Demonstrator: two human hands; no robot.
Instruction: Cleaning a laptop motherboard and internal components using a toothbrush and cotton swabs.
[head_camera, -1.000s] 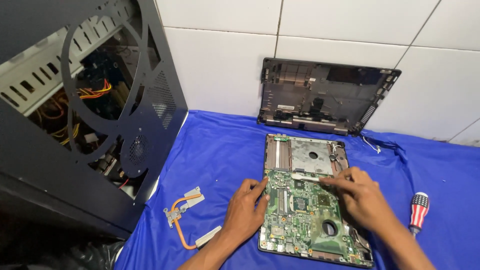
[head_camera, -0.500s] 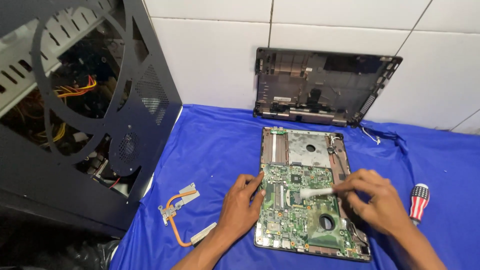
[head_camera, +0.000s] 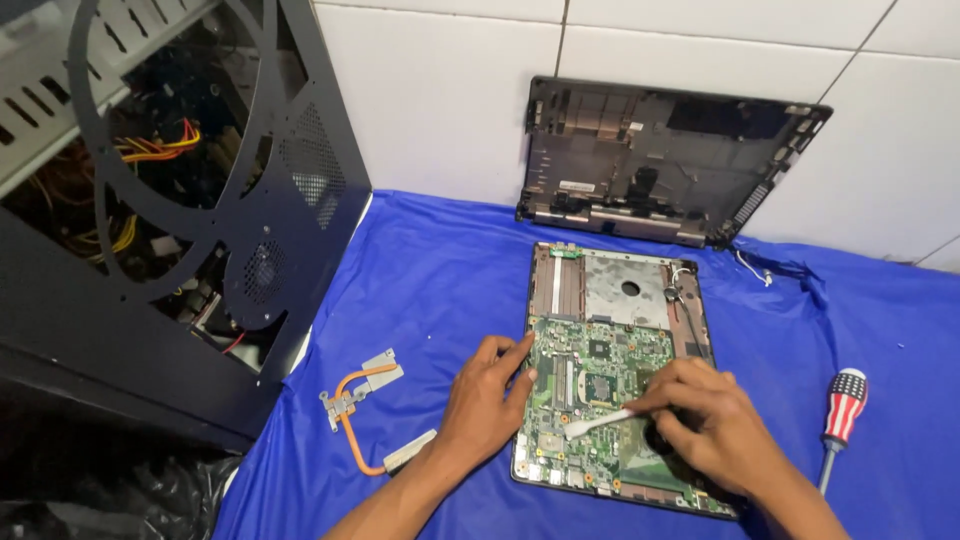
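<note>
Biggest worry right now: if I press too hard with the thin white brush (head_camera: 600, 424) pinched in my right hand (head_camera: 712, 425), I could snag or knock a tiny part off the green laptop motherboard (head_camera: 600, 375), or the board could skid on the blue cloth (head_camera: 440, 290). My left hand (head_camera: 487, 400) rests mostly open, holding nothing, fingertips on the board's left edge. The board lies flat between both hands, right hand over its lower right.

A white tiled wall (head_camera: 440, 100) rises behind a table draped in blue cloth (head_camera: 440, 270).
</note>
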